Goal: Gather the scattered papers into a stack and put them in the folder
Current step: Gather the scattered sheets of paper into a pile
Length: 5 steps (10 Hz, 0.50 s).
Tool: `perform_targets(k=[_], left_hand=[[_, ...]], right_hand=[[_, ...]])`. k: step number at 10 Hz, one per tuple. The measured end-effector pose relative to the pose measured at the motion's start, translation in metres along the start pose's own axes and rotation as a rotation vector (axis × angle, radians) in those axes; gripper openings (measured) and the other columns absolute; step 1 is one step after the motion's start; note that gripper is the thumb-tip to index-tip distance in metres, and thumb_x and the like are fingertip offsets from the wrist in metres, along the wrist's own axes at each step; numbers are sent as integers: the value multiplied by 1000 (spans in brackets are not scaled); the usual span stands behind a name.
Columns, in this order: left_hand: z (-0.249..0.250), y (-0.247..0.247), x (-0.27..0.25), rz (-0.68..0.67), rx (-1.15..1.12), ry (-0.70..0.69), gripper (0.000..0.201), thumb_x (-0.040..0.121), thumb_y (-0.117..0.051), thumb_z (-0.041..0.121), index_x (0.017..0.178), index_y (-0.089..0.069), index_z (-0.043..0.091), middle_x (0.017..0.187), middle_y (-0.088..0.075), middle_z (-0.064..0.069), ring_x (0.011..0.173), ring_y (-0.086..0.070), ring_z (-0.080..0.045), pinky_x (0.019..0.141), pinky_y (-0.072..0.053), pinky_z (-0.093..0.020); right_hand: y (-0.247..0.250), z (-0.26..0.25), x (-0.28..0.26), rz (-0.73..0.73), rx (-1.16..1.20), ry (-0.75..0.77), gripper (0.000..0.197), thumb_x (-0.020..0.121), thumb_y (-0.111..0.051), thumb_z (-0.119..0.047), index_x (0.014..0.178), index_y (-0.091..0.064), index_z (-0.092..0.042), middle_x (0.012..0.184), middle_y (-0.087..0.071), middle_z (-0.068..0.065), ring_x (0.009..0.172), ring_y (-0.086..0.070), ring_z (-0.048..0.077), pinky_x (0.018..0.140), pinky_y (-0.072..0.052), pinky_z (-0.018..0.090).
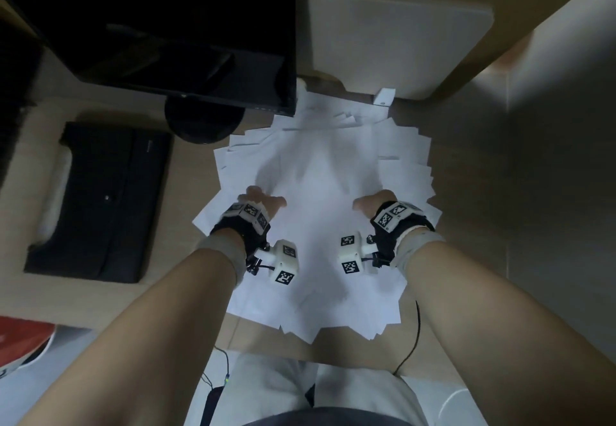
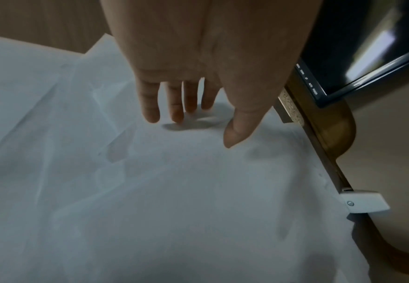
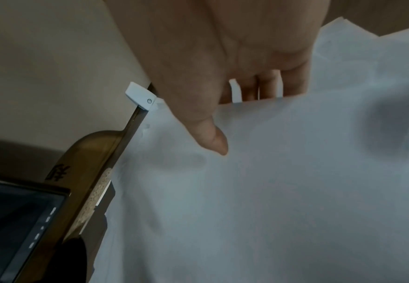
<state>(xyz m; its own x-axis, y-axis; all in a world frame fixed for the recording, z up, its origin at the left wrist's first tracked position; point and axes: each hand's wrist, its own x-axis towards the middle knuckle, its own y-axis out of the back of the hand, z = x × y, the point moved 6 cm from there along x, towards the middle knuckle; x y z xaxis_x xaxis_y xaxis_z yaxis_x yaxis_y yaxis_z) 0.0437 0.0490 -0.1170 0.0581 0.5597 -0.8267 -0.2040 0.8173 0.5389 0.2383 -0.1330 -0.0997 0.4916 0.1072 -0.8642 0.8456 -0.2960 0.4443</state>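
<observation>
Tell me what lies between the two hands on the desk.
Only the spread of white paper sheets lies between the left hand and the right hand; nothing else shows there in the head view.

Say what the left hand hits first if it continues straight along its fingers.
Probably just more scattered white paper sheets: the left hand points down at them, fingertips nearly touching; contact is unclear.

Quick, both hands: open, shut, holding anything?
Left hand: open, fingers straight over the papers.
Right hand: grips a sheet's edge, fingers behind it, thumb in front.
</observation>
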Motion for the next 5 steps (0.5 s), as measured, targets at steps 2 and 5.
perform_targets(k=[2,5], left_hand=[[-11,-24,28,-17,-112,38,97,45,-73,58,125,-53,6,122,-61,-20,103,-62,-38,95,-51,-48],[-1,-14,3,-101,-138,-130,48,86,-67,25,126,-57,0,123,-62,-18,105,-60,-34,87,-45,-30]], right_hand=[[-19,24,31,55,31,13,90,82,-67,-38,149,-21,1,143,-44,16,123,-51,32,104,-43,41],[-48,36,14,31,25,57,36,93,-59,-17,123,-60,1,123,-64,17,112,-61,31,86,-50,30]])
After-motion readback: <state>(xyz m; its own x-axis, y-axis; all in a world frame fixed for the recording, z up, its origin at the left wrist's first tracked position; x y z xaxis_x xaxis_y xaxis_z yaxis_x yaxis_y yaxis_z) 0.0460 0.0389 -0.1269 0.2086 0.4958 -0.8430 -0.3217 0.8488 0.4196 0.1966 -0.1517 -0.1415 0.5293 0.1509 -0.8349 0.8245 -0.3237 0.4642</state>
